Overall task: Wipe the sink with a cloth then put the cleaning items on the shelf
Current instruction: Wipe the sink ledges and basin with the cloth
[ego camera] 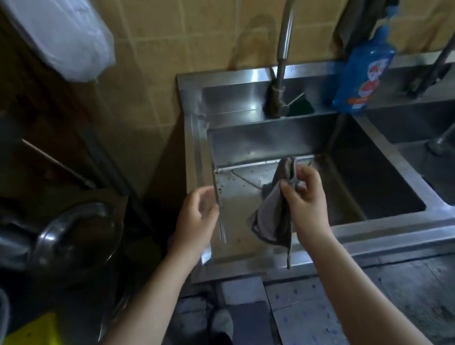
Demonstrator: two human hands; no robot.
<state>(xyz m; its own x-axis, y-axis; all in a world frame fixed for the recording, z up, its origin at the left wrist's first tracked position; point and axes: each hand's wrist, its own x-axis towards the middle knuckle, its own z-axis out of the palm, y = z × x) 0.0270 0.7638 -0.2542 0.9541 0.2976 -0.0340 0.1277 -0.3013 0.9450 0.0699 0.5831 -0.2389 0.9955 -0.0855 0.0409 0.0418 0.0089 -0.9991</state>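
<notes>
A steel sink (pixel 385 233) with a deep left basin fills the middle of the head view. My right hand (pixel 305 194) pinches a grey cloth (pixel 272 218) that hangs down over the basin's front left part. My left hand (pixel 197 219) hovers at the sink's left rim with loosely curled fingers and holds nothing. A blue detergent bottle (pixel 362 69) stands on the back ledge at the divider between the basins. A dark green scouring pad (pixel 300 106) lies on that ledge behind the tap (pixel 281 59).
A second basin (pixel 447 151) lies to the right with another tap (pixel 441 60) over it. Dark pots and a lid (pixel 65 238) sit on a surface left of the sink. A white plastic bag (pixel 66 34) hangs upper left. A tiled wall rises behind.
</notes>
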